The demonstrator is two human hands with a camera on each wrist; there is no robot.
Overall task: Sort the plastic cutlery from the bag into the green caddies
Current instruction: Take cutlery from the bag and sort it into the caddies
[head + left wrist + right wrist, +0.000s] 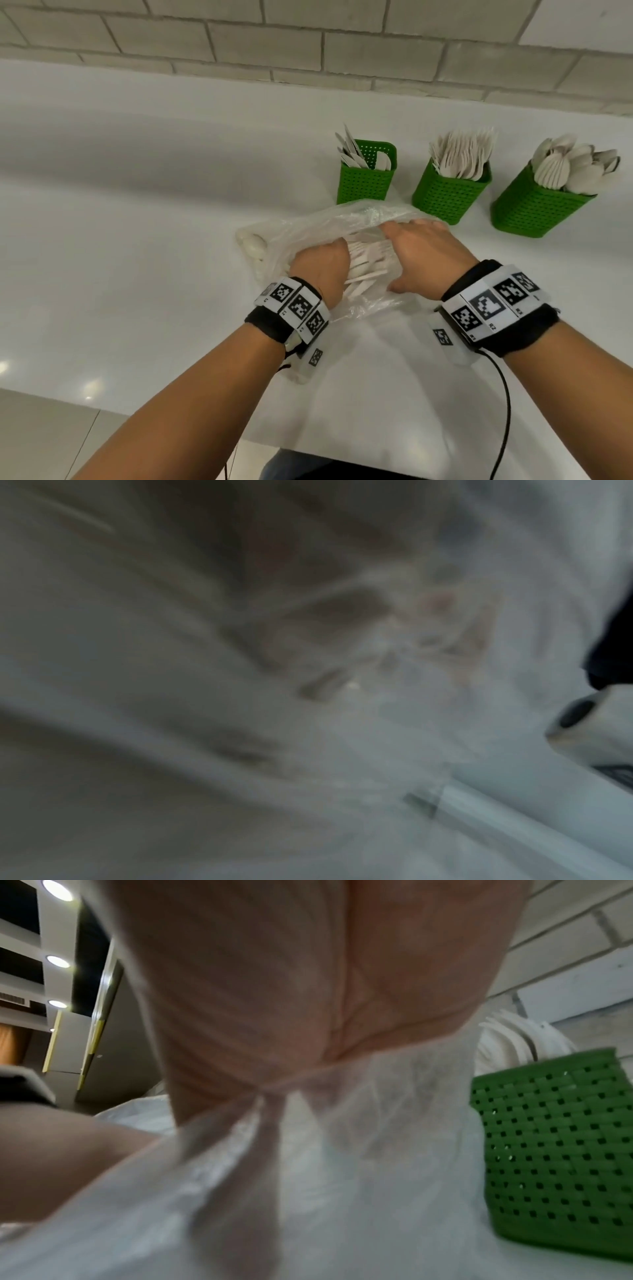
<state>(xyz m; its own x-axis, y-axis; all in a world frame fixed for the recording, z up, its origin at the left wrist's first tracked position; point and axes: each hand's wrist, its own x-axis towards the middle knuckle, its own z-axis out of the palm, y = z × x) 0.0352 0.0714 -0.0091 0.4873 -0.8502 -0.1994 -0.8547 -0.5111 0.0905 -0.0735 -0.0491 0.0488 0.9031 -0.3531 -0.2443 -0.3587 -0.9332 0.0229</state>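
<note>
A clear plastic bag (308, 226) lies on the white counter (137, 205) with loose white cutlery (370, 260) inside. My left hand (320, 265) reaches into the bag's mouth; its fingers are hidden among the cutlery. My right hand (424, 250) grips the bag's upper edge and holds the mouth open, and the film (377, 1150) is drawn taut under its palm (274, 974). Behind the bag stand three green caddies: knives (366, 174), forks (450, 192) and spoons (541, 209). The left wrist view is a blur of pale plastic.
A tiled wall (308, 44) runs behind the counter. The counter's front edge (171, 411) is near my elbows. A black cable (503, 411) hangs from my right wrist band. One green caddy (555, 1150) stands just right of the bag.
</note>
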